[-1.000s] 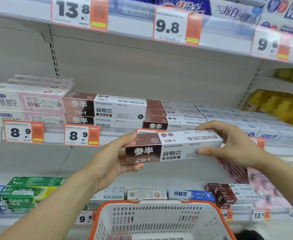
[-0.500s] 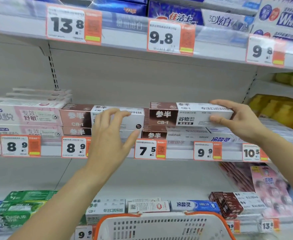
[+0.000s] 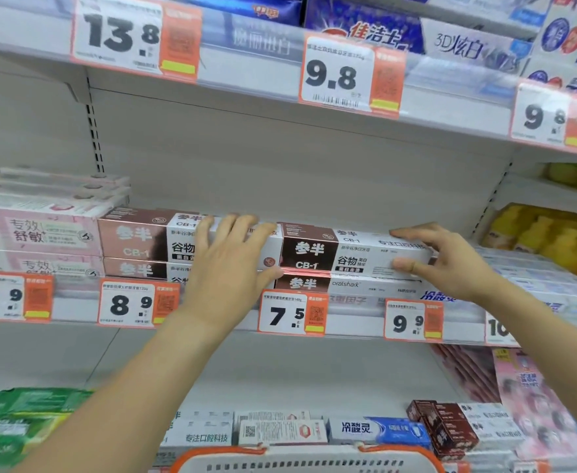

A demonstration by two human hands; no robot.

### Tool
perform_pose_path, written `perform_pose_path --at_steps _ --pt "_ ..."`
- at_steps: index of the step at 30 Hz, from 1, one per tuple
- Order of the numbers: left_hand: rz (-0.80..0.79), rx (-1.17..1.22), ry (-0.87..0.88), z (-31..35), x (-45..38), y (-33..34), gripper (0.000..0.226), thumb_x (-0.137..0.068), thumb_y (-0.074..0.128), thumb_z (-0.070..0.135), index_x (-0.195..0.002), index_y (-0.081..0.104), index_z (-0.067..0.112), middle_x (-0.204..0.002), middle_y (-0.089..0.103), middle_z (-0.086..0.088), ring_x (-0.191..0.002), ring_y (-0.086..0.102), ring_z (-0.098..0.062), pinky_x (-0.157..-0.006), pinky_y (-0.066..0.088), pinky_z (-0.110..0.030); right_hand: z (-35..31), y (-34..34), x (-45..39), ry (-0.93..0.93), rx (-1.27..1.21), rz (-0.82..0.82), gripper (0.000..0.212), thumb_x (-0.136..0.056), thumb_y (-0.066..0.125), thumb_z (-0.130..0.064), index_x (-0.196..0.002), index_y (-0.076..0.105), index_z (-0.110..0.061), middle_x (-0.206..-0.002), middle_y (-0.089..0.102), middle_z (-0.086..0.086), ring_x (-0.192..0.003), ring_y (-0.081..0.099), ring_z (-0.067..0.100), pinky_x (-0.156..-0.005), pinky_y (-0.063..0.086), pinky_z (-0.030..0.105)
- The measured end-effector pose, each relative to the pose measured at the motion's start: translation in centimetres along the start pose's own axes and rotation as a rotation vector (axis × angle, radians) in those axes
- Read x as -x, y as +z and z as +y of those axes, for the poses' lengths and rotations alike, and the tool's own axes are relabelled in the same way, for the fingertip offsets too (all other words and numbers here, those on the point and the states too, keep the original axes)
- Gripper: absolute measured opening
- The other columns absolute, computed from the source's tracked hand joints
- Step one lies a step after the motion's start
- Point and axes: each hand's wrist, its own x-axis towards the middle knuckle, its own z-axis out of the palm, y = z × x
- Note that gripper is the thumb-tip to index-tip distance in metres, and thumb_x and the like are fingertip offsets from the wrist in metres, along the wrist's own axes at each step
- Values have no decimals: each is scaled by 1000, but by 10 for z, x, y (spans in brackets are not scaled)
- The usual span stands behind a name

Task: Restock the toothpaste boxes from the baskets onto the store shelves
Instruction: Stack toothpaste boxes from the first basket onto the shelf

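Observation:
A brown-and-white toothpaste box (image 3: pixel 352 250) lies on top of another box on the middle shelf (image 3: pixel 348 322). My right hand (image 3: pixel 450 264) grips its right end, thumb on the front face and fingers over the top. My left hand (image 3: pixel 232 268) is spread flat against the stack of matching brown-and-white boxes (image 3: pixel 133 240) to its left, thumb touching the new box's lower left corner. The white basket with an orange rim (image 3: pixel 307 460) shows at the bottom edge.
Pink-and-white boxes (image 3: pixel 38 230) fill the shelf's left end, pale blue boxes (image 3: pixel 532 285) the right. Price tags (image 3: pixel 292 314) line the shelf edge. The upper shelf (image 3: pixel 246 73) overhangs close above. Yellow packs (image 3: pixel 549 237) sit far right. More boxes (image 3: pixel 375 431) fill the lower shelf.
The box went from in front of the shelf, held by both hands, up onto the stack. My left hand let go and now presses flat on the neighbouring boxes.

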Motion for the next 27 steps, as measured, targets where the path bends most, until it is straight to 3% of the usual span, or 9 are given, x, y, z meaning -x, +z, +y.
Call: perform_pose_path --at_steps 9,11,14,16,18,20,23,25,27 --pt "58 6 12 0 6 7 66 -76 80 47 -133 57 22 -135 58 -4 -131 48 -29 -116 19 -50 3 -3 4 -35 29 -34 57 -84 69 -46 -137 60 -28 -129 55 -7 -117 55 14 -88 49 24" --pt "70 11 25 -2 6 7 65 -79 79 47 -135 56 22 -136 57 -5 -134 46 -29 -118 18 -49 1 2 5 -38 36 -43 60 -85 65 -46 -140 57 -24 -134 51 -4 -126 51 18 -93 43 18" --pt "172 86 40 1 8 -1 59 -86 73 42 -136 55 17 -140 52 -12 -140 37 -35 -119 20 -51 -16 9 19 -111 56 201 54 -89 73 -32 -137 57 -13 -141 45 13 -133 44 24 -109 31 23" --pt "294 194 109 11 18 -11 40 -88 69 27 -123 62 9 -130 57 -14 -130 45 -35 -112 31 -46 -42 24 49 -189 -15 504 33 -90 73 -13 -119 62 -3 -123 54 16 -113 50 16 -98 41 23" --pt "299 279 199 21 38 -16 21 -87 66 13 -106 65 4 -112 61 -13 -107 56 -32 -95 44 -41 -70 56 88 -254 -126 569 13 -88 69 -1 -100 64 -2 -100 60 11 -92 51 11 -81 44 20" --pt "70 341 251 24 69 -14 13 -87 61 11 -99 63 6 -99 58 -6 -90 56 -26 -79 47 -39 -89 106 127 -217 -268 357 9 -87 69 0 -90 64 -6 -86 61 3 -77 55 10 -71 44 17" --pt "-414 394 155 17 133 11 8 -88 60 15 -96 61 14 -92 53 6 -81 53 -16 -75 49 -37 -94 191 185 80 -479 -87 7 -91 69 -12 -89 63 -15 -83 65 -7 -71 63 8 -62 45 11" --pt "-591 438 33 15 183 35 7 -86 63 11 -92 62 15 -89 57 3 -80 57 -19 -77 51 -40 -89 247 223 286 -517 -354 8 -92 69 -20 -89 63 -17 -83 66 -6 -70 63 7 -65 50 19" --pt "-789 482 -190 15 231 54 11 -89 63 10 -99 62 11 -97 61 -5 -88 61 -23 -83 51 -41 -85 295 257 502 -567 -549 12 -91 71 -21 -86 60 -17 -77 63 0 -66 61 17 -65 55 37"
